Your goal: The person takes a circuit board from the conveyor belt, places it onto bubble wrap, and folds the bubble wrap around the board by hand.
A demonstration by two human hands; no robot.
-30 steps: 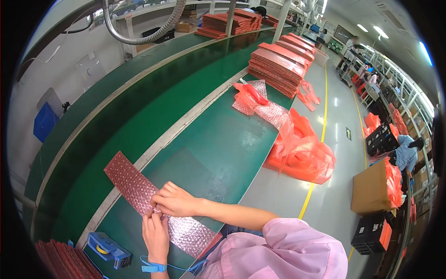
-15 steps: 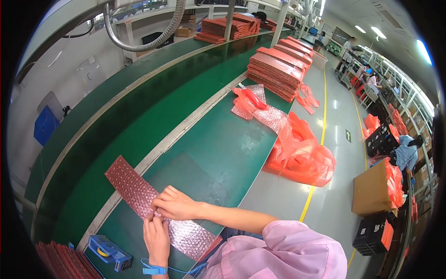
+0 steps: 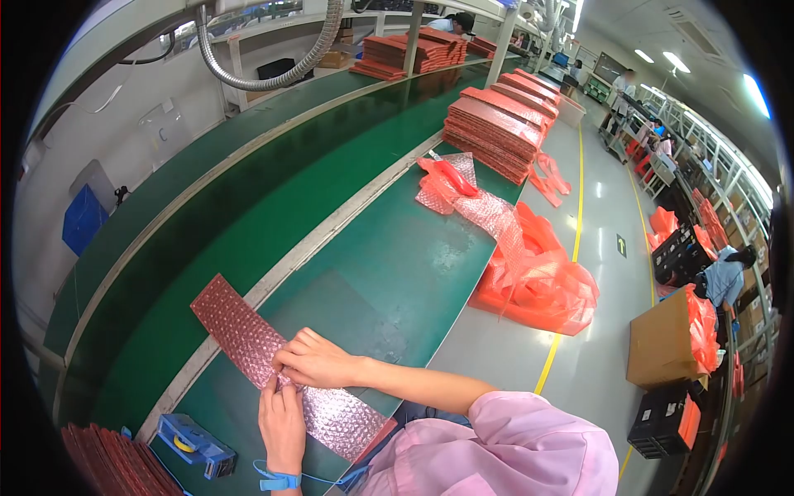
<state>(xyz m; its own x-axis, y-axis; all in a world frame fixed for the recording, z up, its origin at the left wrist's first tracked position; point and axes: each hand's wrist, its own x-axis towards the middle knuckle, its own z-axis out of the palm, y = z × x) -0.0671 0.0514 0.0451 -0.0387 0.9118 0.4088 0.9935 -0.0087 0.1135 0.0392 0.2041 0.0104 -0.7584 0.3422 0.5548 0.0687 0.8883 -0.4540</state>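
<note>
Only the view is shifting slightly since the earlier frame; left hand (image 3: 283,423) and right hand (image 3: 318,362) are pinching the bubble-wrap strip (image 3: 237,331) near its middle, seemingly steadying it for close fingerwork, ends extending either side, blue dispenser (image 3: 217,460) sitting left of the grip

Where the left hand (image 3: 282,426) and right hand (image 3: 318,361) meet, lower left of centre, we cannot make out the fingertips' grip; the hands cover part of the bubble-wrap strip (image 3: 236,326). The bottom edge cuts off the left forearm, and the dark lens border crops the red stack (image 3: 116,463) at lower left. At top centre, stacked red sheets (image 3: 426,51) partly hide a dark-haired person (image 3: 453,23). We find the distant people (image 3: 620,85), upper right, too small and blurred for detail.
</note>
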